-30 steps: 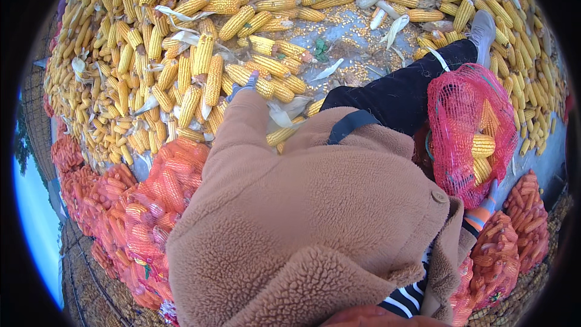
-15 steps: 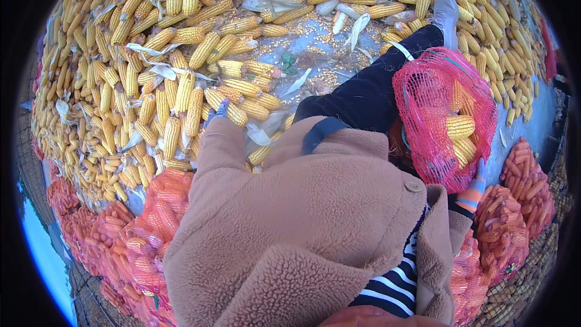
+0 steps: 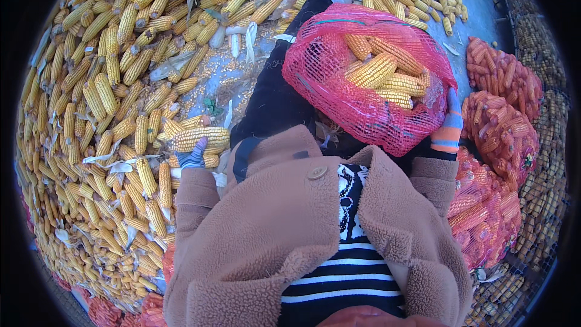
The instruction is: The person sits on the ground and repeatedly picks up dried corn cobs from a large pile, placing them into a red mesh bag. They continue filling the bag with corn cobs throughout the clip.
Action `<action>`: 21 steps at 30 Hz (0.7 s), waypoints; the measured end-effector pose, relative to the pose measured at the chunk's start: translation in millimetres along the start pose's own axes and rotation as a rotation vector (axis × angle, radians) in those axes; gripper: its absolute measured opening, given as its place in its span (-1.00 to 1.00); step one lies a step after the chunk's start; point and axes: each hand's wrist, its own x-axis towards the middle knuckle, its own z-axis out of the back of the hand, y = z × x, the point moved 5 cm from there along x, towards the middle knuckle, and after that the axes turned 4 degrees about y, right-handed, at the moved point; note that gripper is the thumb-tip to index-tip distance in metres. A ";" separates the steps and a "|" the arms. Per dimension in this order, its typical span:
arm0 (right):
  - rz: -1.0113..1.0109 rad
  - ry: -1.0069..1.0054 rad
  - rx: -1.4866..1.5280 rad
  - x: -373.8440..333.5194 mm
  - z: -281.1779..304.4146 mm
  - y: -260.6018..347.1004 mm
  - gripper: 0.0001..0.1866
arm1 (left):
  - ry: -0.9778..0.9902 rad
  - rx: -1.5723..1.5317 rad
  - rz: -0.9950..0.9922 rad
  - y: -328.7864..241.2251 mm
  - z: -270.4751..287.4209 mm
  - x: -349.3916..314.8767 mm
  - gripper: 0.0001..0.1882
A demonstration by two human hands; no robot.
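My left hand, in a striped knit glove, is closed around a yellow ear of corn at the edge of the heap, with other ears beneath and beside it. On my right, a red mesh bag gapes wide, and several ears of corn lie inside. My right hand, in an orange and blue striped glove, grips the bag's right rim; its fingers are partly hidden by the mesh.
A large heap of corn ears spreads across the left and far side. Filled red mesh bags stand at my right, beside a wire-mesh crib of corn. Loose kernels and husks lie on the floor near my outstretched leg.
My view has turned toward the right, bringing the bag nearer the middle. My left hand has closed on an ear of corn and lifted it slightly. The bag's mouth shows wider.
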 end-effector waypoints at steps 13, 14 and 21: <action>0.086 -0.117 0.070 -0.5 -0.3 0.3 -0.60 | 1.044 -0.414 -0.233 -246.1 -378.7 -62.8 -0.14; 0.101 -0.109 0.065 -1.3 -2.7 2.3 -0.59 | 1.054 -0.372 -0.335 -247.1 -400.4 -75.3 -0.08; 0.143 -0.173 0.013 -3.4 15.0 15.1 -0.58 | 1.127 0.405 -0.743 -191.0 -443.8 -96.6 -0.31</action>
